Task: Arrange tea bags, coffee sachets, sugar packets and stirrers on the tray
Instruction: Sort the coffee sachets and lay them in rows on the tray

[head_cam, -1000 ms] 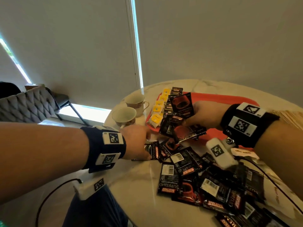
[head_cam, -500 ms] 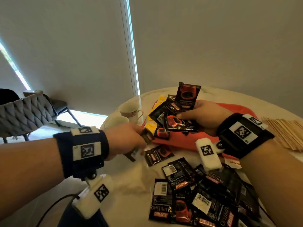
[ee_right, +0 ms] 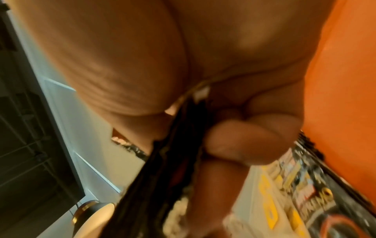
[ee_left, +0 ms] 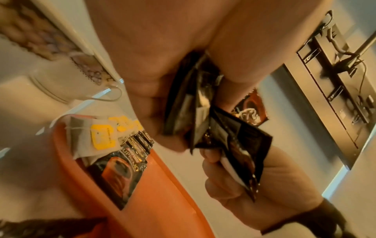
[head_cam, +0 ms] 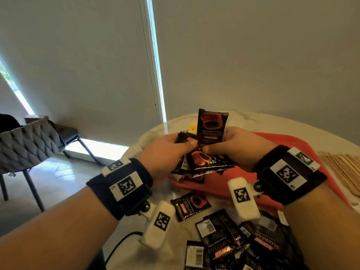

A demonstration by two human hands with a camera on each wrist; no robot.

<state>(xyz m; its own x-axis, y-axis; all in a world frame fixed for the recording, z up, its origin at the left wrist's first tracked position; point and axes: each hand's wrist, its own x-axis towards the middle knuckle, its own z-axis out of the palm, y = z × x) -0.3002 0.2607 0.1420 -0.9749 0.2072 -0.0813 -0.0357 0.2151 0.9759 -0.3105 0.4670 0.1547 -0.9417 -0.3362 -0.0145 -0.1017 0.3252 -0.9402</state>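
Both hands have closed together above the red tray (head_cam: 303, 145), left hand (head_cam: 165, 151) and right hand (head_cam: 239, 145) fingers clamped on light, slippery coffee sachets (head_cam: 211, 125) (best pinched flat at the crimped edges).

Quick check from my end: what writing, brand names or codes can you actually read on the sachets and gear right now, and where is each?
"SUPREMO": upside down on the upright coffee sachet that the right hand holds.
"SUPREMO": loose sachet on the table below the tray.
"KOPIKO" and "SUPREMO": upside down on the sachet pile.
Barcode digits on the pile: too small to read.
Yellow tea bag tags: print blurred.
Wristband markers: square patterns, no text.
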